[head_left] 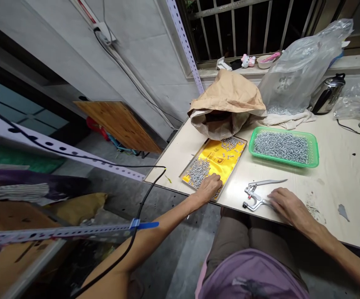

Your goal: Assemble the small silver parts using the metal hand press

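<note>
My left hand (pixel 210 187) is over the near right edge of a shallow tray (pixel 233 169) lined with shiny yellow cloth. Its fingers are pinched together, and whatever they hold is hidden. Small silver metal pieces (pixel 198 172) are heaped at the tray's left side, with more scattered at its far end. Silver pliers (pixel 254 198) with a C-shaped jaw and a spring lie on the table, jaw pointing left. The fingers of my right hand (pixel 287 204) curl over their lower handle, whose end is covered by the hand. The upper handle sticks out free.
A green plastic basket (pixel 315 151) full of similar metal pieces stands beyond the pliers. An open brown paper sack (pixel 229 93) slumps behind the tray. Farther back are a clear plastic bag (pixel 298 70) and a steel kettle (pixel 329 93). A black cable (pixel 142 203) hangs across my left arm.
</note>
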Action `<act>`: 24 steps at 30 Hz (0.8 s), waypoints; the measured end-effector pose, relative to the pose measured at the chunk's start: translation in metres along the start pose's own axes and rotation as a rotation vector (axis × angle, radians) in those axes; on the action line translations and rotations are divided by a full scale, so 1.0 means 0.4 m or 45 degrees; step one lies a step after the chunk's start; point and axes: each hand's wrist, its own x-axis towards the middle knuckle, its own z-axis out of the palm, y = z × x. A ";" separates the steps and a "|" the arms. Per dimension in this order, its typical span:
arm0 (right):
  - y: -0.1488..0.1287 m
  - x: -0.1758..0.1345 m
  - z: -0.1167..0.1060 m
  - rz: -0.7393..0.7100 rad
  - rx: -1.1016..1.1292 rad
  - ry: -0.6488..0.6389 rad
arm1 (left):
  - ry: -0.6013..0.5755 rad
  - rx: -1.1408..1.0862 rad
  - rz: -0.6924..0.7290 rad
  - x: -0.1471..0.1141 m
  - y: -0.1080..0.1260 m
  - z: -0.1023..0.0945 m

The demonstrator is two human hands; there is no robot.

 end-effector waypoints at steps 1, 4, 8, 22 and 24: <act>-0.001 -0.004 0.000 0.008 0.011 0.005 | 0.029 -0.024 -0.029 0.003 -0.002 -0.001; -0.007 -0.011 -0.003 0.032 0.031 0.011 | 0.165 -0.208 -0.144 0.010 -0.010 -0.017; -0.028 -0.021 -0.007 0.071 0.036 0.011 | 0.303 -0.677 -0.327 0.002 0.017 -0.047; -0.034 -0.055 0.040 0.247 -0.388 -0.092 | -0.114 -1.612 -0.859 0.053 0.260 0.006; -0.026 -0.060 0.037 0.268 -0.385 -0.092 | -0.158 -1.700 -0.852 0.059 0.268 0.014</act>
